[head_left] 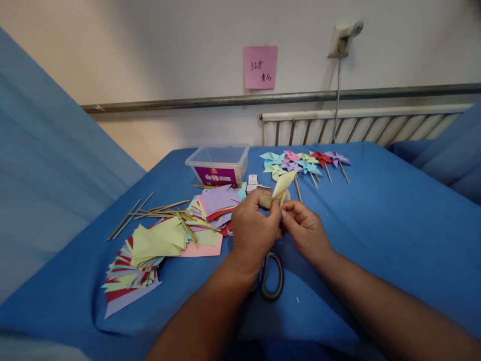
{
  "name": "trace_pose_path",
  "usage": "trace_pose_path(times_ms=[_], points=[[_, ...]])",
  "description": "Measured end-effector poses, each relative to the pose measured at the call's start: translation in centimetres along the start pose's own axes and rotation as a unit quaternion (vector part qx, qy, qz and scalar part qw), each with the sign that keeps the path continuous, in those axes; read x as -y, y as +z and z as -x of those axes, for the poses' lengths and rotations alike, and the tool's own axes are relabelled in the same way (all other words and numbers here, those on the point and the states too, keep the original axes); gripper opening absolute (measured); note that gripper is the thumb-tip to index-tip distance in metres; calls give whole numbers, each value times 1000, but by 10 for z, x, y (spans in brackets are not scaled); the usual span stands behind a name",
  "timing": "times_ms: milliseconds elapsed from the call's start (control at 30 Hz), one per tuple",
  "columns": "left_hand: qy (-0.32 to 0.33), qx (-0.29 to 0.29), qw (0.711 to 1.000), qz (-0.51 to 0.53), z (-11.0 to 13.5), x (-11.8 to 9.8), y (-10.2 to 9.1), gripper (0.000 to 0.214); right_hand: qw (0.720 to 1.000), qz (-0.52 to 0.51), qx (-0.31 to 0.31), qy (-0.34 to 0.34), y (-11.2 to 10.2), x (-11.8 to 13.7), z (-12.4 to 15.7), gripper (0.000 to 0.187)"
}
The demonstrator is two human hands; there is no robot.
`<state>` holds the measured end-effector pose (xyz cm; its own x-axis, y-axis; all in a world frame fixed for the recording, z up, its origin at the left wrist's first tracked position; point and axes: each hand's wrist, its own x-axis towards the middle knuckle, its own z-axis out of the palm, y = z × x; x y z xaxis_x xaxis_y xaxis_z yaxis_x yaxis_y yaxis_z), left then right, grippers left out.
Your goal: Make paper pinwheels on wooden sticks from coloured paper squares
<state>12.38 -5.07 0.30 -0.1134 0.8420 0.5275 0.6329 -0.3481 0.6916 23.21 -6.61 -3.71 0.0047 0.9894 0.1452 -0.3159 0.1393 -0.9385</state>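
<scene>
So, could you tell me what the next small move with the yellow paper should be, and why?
Probably fold the upright free point of the yellow paper down toward the pinch. The left hand and right hand both grip its lower end, one point sticks up loose, and the finished pinwheels behind it show every point folded inward.

Two bare forearms, bare left grip (252, 228) and right grip (306, 231)
</scene>
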Motion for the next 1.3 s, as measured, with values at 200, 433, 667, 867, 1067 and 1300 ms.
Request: trace_pose_path(times_ms=[200, 433, 667, 867, 1067, 1300], points=[[10, -4, 1000, 1, -1, 1, 0, 10, 999, 12, 29, -10, -1, 0, 1, 23], [18, -2, 1000, 11, 1, 1, 0, 8, 1000, 13, 22, -11, -1, -1, 1, 24], [15, -3, 1000, 6, 0, 0, -1, 9, 999, 17, 18, -27, 0, -1, 2, 22], [16, -2, 1000, 4, 1, 1, 0, 7, 999, 24, 7, -25, 2, 1, 3, 23], [22, -5, 1000, 4, 0, -1, -1, 7, 999, 21, -3, -26, 2, 2, 2, 24], [18, -5, 1000, -14, 0, 0, -1, 8, 1000, 14, -16, -16, 3, 1, 1, 27]])
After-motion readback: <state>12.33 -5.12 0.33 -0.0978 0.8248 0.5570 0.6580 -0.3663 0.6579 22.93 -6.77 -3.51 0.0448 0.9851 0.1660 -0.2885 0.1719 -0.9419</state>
